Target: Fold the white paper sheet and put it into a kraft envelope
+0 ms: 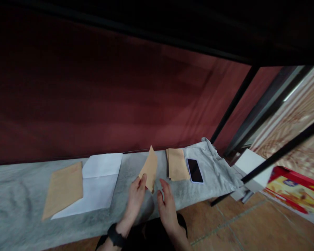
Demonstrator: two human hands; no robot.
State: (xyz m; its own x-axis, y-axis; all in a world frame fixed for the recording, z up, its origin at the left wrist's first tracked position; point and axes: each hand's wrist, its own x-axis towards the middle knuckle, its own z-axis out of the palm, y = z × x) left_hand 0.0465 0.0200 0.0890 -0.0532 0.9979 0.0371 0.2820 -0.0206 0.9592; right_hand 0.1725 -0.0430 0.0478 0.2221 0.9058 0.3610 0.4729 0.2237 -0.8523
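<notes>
As left hand (136, 191) grips, tan paper (150, 166), angled

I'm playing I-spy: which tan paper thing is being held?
The pointed tan paper piece in the left hand; the large tan paper rectangle and rectangular tan paper stack lie flat.

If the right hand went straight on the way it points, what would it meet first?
Most likely the brown paper in the left hand: the right hand points forward and slightly left, toward its right edge. Depth is unclear, so it might pass under the paper instead.
</notes>
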